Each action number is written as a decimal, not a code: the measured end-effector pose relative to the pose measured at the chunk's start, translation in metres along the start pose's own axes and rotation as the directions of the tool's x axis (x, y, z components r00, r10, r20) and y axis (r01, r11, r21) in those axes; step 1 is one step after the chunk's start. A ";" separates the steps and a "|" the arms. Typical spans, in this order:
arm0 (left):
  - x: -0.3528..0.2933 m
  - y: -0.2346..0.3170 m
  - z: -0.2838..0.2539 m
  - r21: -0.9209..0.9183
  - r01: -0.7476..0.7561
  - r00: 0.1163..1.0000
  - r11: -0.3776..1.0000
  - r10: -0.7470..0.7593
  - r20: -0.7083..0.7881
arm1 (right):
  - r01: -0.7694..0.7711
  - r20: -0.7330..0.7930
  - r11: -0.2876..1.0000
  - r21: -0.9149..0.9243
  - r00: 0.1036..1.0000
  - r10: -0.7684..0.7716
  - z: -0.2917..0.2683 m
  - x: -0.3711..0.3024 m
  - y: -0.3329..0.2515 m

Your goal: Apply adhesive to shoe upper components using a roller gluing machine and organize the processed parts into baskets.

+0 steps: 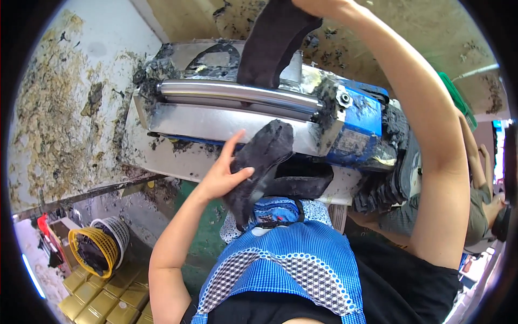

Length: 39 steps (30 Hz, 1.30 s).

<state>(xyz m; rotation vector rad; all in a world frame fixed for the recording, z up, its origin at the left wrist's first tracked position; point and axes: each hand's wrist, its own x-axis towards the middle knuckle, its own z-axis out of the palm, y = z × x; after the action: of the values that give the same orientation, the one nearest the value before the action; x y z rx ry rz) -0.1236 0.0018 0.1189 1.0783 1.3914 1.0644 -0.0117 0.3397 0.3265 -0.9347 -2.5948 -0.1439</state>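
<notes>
My left hand [220, 175] grips a dark, soft curved piece [264, 148] in front of a roller machine. Its thumb lies over the piece, the index finger stretches out past the edge, and the other fingers are mostly hidden. High up, my right hand [324, 5] is partly cut off by the picture's top edge. It holds the upper end of a long dark strip [270, 46], whose lower end reaches down behind the shiny metal roller [237, 90]. Below the roller slopes a bare metal plate [199, 124]. Another dark piece [302, 186] lies close to my apron.
Stacked dark pieces [386, 189] stand right of the machine's blue housing [359, 116]. The wall [48, 119] is caked with residue. At lower left are a yellow basket [81, 259] and several gold tins [102, 297]. Another person [477, 210] sits at far right.
</notes>
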 end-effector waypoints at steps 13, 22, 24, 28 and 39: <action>0.046 0.008 0.028 0.268 0.056 0.984 0.962 -0.007 -0.179 | 0.333 0.656 0.915 -0.227 0.747 -0.109 0.136 -0.006 0.044; -0.028 -0.038 0.043 0.658 -0.399 0.865 0.639 0.500 0.038 | -0.217 0.821 0.942 0.257 0.563 -0.094 0.172 -0.065 0.049; -0.015 -0.045 0.066 0.598 -0.452 0.880 0.662 0.439 0.179 | -0.111 0.742 0.972 0.208 0.665 -0.083 0.158 -0.063 0.041; 0.009 -0.073 0.101 0.642 -0.421 0.906 0.641 0.331 0.263 | 0.175 0.275 0.981 0.088 0.942 -0.193 0.130 -0.076 0.011; -0.029 0.027 0.047 0.369 -0.571 0.806 0.733 0.416 0.421 | 0.265 0.099 0.964 0.005 0.959 -0.265 0.038 -0.082 -0.007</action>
<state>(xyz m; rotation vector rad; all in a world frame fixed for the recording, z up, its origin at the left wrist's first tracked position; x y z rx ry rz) -0.0728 -0.0185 0.1478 1.9963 1.1473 0.8657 0.0300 0.2935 0.2607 -0.6053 -2.8044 -0.1834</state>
